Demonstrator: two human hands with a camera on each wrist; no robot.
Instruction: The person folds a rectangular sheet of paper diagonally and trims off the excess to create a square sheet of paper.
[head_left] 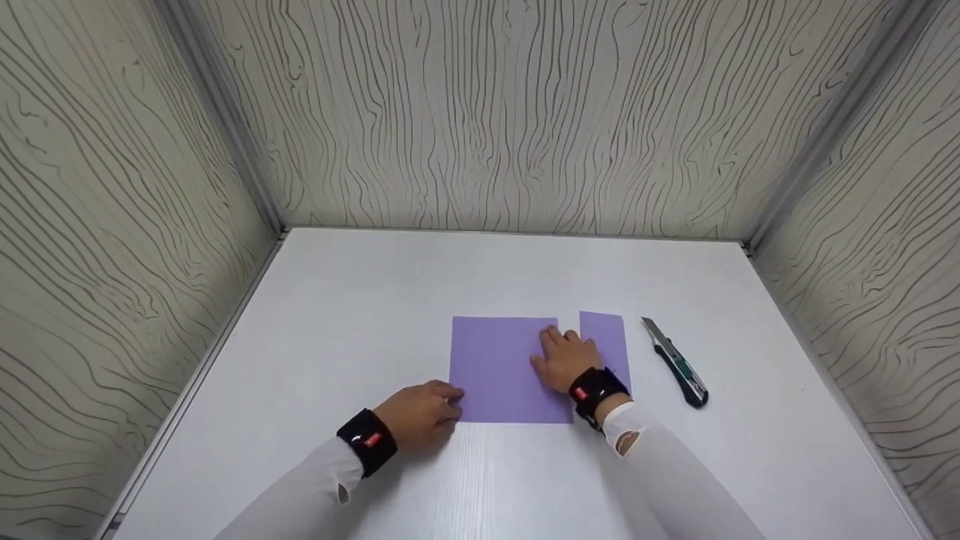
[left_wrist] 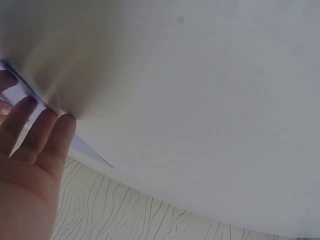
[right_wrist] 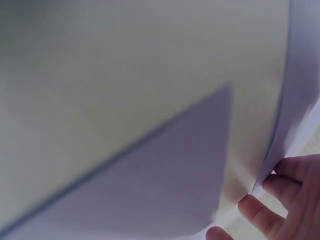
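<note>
A wide purple sheet of paper (head_left: 499, 375) lies flat on the white table. Beside it, across a narrow gap, is a purple paper strip (head_left: 604, 337), partly hidden under the right hand and wrist. My left hand (head_left: 421, 414) touches the sheet's left edge near its lower corner; in the left wrist view the fingers (left_wrist: 62, 137) reach out straight along that edge. Over the sheet's right edge rests my right hand (head_left: 566, 362), fingers spread and palm down. The right wrist view has fingertips (right_wrist: 255, 207) at the sheet's edge and the strip's corner (right_wrist: 195, 165) nearby.
A utility knife (head_left: 677, 364) with a dark handle lies right of the strip, its blade end pointing away from me. Wood-grain patterned panels (head_left: 480, 120) enclose the white table (head_left: 360, 300) at the back and both sides.
</note>
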